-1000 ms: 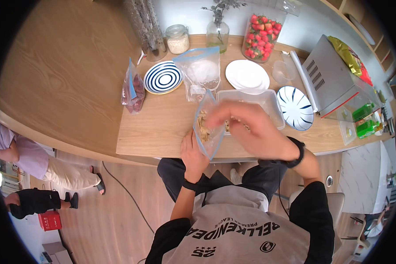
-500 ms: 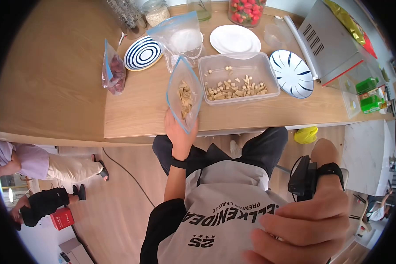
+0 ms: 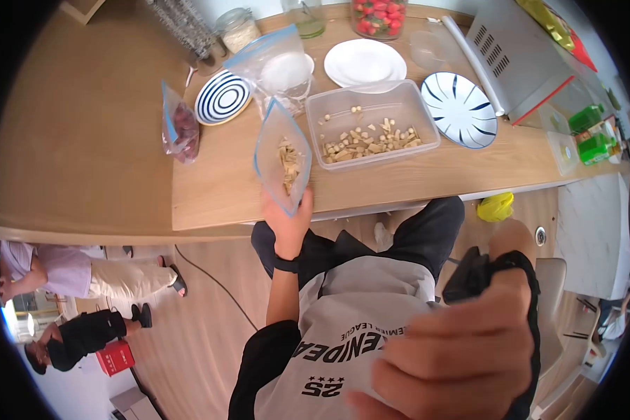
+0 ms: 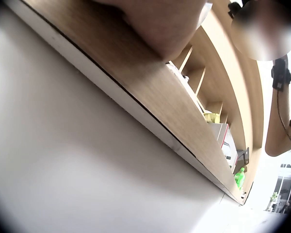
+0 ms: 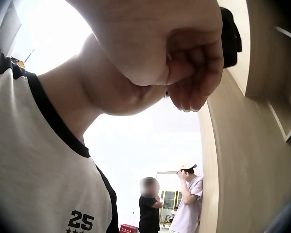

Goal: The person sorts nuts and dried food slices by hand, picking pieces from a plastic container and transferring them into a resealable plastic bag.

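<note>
Head view showed the left hand (image 3: pixel 285 220) gripping the near edge of a clear, blue-rimmed plastic bag (image 3: pixel 270 152), its mouth open, beside a rectangular translucent plastic tub (image 3: pixel 393 108); both held small beige pieces (image 3: pixel 374 145). The right hand (image 3: pixel 462 350), fingers loosely curled, nothing visible in them, was near the shirt (image 3: pixel 336 350). Steadying the bag seemed the step; the next move probably called for reaching the right hand to its mouth.
</note>
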Available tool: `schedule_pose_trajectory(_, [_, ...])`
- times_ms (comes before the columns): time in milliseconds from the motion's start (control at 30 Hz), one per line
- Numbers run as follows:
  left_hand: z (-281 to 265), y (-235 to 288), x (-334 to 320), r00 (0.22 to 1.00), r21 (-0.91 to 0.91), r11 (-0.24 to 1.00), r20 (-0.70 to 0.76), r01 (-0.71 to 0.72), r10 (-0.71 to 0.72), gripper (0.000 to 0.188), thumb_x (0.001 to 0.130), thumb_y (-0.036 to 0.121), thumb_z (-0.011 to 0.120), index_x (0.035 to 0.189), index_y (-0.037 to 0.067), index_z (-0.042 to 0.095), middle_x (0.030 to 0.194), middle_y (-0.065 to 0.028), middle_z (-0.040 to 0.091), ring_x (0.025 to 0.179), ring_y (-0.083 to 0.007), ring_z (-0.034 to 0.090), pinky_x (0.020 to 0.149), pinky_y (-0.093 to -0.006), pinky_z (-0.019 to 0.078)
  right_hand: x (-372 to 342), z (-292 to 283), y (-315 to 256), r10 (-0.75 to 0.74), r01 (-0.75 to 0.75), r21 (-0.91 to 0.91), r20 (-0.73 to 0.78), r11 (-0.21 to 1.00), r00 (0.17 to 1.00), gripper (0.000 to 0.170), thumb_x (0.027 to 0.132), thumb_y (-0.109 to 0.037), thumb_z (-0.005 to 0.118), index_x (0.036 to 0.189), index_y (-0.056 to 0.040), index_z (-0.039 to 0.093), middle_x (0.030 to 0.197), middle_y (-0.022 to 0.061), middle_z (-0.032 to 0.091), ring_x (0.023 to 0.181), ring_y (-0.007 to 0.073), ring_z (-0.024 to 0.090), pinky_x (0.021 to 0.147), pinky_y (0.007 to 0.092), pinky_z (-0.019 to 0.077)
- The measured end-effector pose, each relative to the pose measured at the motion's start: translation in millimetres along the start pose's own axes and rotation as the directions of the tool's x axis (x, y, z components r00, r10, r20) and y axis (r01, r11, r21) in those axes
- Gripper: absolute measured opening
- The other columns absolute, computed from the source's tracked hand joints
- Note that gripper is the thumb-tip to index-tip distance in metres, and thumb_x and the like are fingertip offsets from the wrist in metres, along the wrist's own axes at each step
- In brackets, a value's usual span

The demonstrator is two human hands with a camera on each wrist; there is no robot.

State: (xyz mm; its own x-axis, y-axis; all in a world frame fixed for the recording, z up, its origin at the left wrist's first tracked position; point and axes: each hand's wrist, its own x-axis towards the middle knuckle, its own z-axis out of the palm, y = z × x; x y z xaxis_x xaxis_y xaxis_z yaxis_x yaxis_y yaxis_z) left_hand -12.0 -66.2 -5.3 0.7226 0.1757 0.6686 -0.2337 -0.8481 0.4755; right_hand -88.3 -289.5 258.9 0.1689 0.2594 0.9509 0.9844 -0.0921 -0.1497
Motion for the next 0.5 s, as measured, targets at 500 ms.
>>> schedule_pose_trajectory(500, [-25.3, -21.4, 25.1, 0.985, -0.116, 0.992, 0.174, 0.040, -0.020, 0.053, 0.086, 0.021, 0.087, 0.128, -0.004, 0.065, 0.120, -0.0255, 0.068, 0.109, -0.0455, 0.066, 0.091, -0.0488, 0.0536, -149.3, 4.3, 270.1, 0.677, -0.630, -0.429, 0.704, 0.647, 0.216, 0.035, 0.091, -0.026, 0.072, 0.118, -0.0034, 0.074, 0.096, 0.0190, 0.071, 0.096, 0.0358, 0.070, 0.084, 0.0433, 0.0543])
